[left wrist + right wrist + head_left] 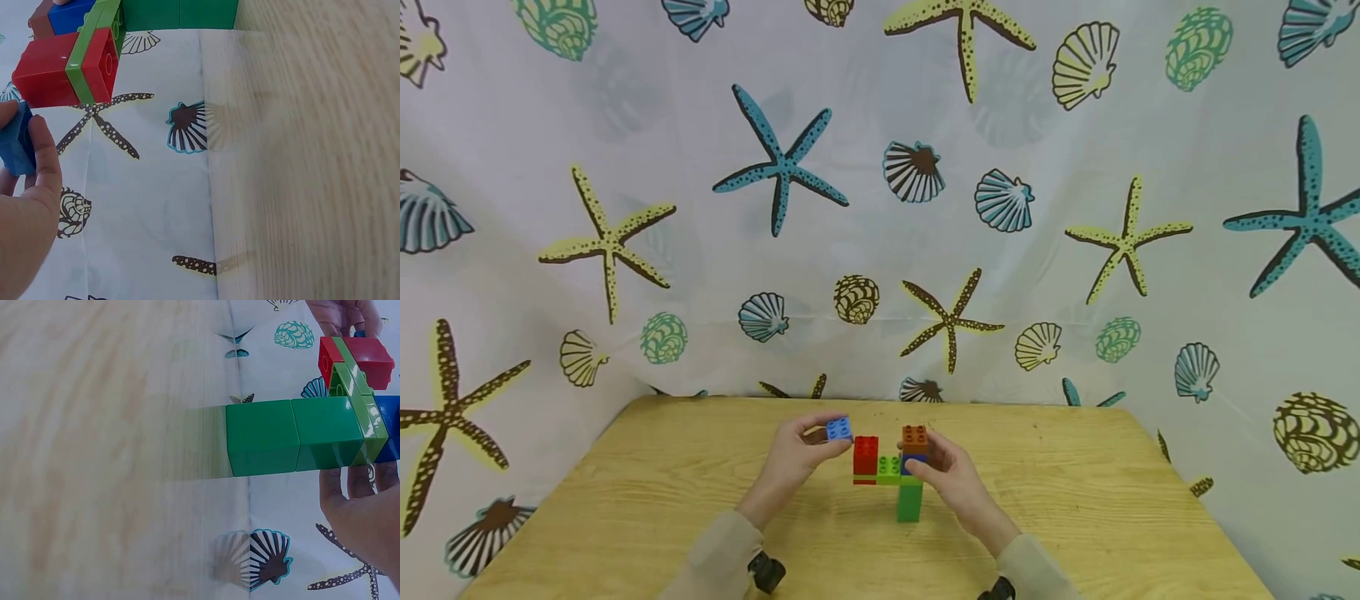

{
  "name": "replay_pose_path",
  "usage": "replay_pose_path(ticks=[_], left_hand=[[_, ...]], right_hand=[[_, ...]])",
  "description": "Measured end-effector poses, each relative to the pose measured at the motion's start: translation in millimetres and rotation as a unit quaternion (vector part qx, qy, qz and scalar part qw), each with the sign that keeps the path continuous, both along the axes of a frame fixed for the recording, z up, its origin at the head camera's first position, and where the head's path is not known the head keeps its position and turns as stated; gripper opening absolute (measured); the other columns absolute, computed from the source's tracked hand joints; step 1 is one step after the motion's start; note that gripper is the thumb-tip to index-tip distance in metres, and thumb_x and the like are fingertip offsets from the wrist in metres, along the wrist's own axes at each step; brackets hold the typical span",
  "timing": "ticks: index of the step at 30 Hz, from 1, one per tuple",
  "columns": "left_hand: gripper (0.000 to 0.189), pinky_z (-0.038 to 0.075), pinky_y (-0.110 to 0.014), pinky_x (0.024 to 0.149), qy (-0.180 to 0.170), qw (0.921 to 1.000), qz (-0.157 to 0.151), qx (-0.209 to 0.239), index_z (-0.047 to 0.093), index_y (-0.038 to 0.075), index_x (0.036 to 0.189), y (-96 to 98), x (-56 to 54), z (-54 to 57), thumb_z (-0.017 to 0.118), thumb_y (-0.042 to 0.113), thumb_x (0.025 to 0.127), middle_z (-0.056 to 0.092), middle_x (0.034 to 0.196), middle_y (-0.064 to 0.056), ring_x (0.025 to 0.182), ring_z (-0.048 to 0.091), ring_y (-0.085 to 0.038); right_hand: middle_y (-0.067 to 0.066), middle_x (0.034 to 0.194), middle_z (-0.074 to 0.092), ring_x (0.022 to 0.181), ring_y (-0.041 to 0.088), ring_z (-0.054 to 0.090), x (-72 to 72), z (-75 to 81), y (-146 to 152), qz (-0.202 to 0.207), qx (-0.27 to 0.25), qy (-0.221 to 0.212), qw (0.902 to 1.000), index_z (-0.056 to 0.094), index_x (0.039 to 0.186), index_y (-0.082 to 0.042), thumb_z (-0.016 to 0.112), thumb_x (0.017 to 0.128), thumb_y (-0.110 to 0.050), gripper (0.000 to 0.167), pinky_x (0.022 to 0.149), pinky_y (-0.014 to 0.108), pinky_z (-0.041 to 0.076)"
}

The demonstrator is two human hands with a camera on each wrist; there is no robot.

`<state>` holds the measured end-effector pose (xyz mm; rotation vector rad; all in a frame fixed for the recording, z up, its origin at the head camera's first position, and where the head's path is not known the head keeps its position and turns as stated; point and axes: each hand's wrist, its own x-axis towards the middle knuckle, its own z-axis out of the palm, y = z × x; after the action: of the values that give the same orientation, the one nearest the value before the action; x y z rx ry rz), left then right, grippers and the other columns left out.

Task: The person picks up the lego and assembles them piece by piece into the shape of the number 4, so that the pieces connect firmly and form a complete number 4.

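Observation:
My left hand (pixel 795 454) pinches a light blue toy building brick (pixel 838 428) between thumb and fingers, left of a small brick structure. The structure stands upright on two stacked green bricks (pixel 262 437). Across their top lies a long light green piece (pixel 889 468) that juts out to the left. A red brick (pixel 866 450) sits on its left end, with another red brick (pixel 100 65) beneath. Over the green column is a dark blue brick (pixel 389 428), topped by an orange-brown brick (pixel 914 439). My right hand (pixel 958 483) grips this upper stack from the right, thumb in front.
Everything is on a light wooden table (pixel 700 467). A white cloth (pixel 850 242) printed with starfish and shells hangs behind it and down both sides. Each wrist wears a dark device (pixel 767 572).

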<state>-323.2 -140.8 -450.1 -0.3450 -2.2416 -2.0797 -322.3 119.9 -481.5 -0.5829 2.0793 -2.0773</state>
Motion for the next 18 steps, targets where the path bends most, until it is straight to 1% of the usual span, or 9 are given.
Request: replay_pose_path(ticks=[4, 8, 11, 14, 18], left_hand=[[0.046, 0.055, -0.034, 0.091, 0.004, 1.0, 0.006, 0.004, 0.064, 0.006, 0.128, 0.5, 0.0, 0.1, 0.077, 0.007, 0.084, 0.059, 0.129, -0.016, 0.111, 0.065, -0.026], [0.047, 0.056, -0.031, 0.089, 0.011, 0.9997, 0.021, 0.007, 0.064, 0.01, 0.128, 2.0, 0.6, -0.6, 0.078, 0.012, 0.084, 0.062, 0.126, -0.014, 0.11, 0.065, -0.025], [0.046, 0.056, -0.028, 0.086, 0.027, 0.9994, 0.023, 0.002, 0.064, 0.011, 0.128, 4.8, 1.5, -0.6, 0.077, 0.015, 0.085, 0.065, 0.121, -0.014, 0.105, 0.066, -0.022], [0.044, 0.056, -0.026, 0.085, 0.05, 0.9986, 0.014, -0.007, 0.063, 0.008, 0.13, 8.6, 3.8, 0.2, 0.074, 0.012, 0.087, 0.067, 0.118, -0.017, 0.1, 0.067, -0.021], [0.043, 0.055, -0.022, 0.087, 0.081, 0.9963, 0.011, -0.026, 0.062, 0.008, 0.131, 13.2, 6.6, 1.2, 0.072, 0.014, 0.09, 0.067, 0.119, -0.015, 0.105, 0.066, -0.022]], right_hand=[[0.012, 0.138, 0.058, 0.121, 0.017, 0.057, 0.1, 0.4, 0.2, -0.001, -0.001, 0.002, 1.0, 0.046, 0.145, -0.01, 0.068, 0.093, -0.023, 0.058, 0.099, 0.028, 0.049], [0.01, 0.138, 0.058, 0.123, 0.016, 0.057, 0.1, -1.1, 0.5, -0.002, 0.003, -0.002, 1.0, 0.045, 0.146, -0.012, 0.068, 0.093, -0.025, 0.06, 0.098, 0.026, 0.049], [0.009, 0.138, 0.058, 0.123, 0.015, 0.056, -0.2, -2.5, 0.8, -0.004, 0.003, -0.007, 1.0, 0.044, 0.147, -0.012, 0.069, 0.093, -0.027, 0.062, 0.097, 0.025, 0.049], [0.01, 0.139, 0.058, 0.123, 0.016, 0.056, -0.6, -2.5, 0.7, -0.002, 0.002, -0.002, 1.0, 0.044, 0.147, -0.012, 0.069, 0.093, -0.027, 0.062, 0.097, 0.025, 0.049], [0.013, 0.139, 0.057, 0.122, 0.017, 0.057, -0.4, 0.1, -0.2, 0.0, 0.004, 0.009, 1.0, 0.046, 0.146, -0.012, 0.068, 0.093, -0.027, 0.059, 0.098, 0.027, 0.049]])
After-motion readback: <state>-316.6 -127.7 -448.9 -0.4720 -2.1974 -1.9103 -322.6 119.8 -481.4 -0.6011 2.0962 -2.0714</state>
